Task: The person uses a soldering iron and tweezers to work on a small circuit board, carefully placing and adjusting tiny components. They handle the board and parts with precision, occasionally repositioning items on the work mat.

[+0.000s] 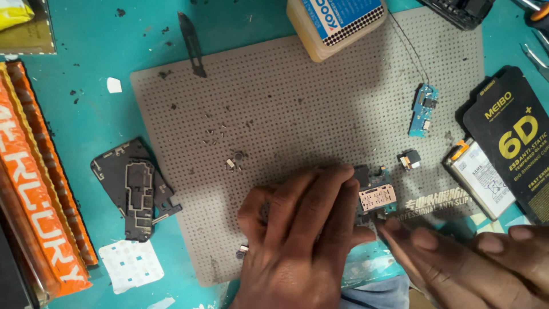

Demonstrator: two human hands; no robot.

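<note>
My left hand (297, 234) lies flat, palm down, on the grey perforated work mat (274, 103), its fingertips pressing the left side of a small phone circuit board (374, 194). The board has a pale card tray slot on top. My right hand (480, 260) reaches in from the lower right, its fingertips touching the board's lower right corner. A narrow blue sub-board (424, 110) with a thin black wire lies farther back on the mat. A tiny black camera module (410, 160) sits just right of the main board. Several loose screws (214, 134) are scattered mid-mat.
Black plastic phone frame pieces (134, 189) lie left of the mat on the teal table. A yellowish bottle (334, 26) stands at the mat's back edge, black tweezers (191, 46) to its left. A phone battery (479, 178) and black glass-protector box (514, 140) sit right; an orange box (34, 171) left.
</note>
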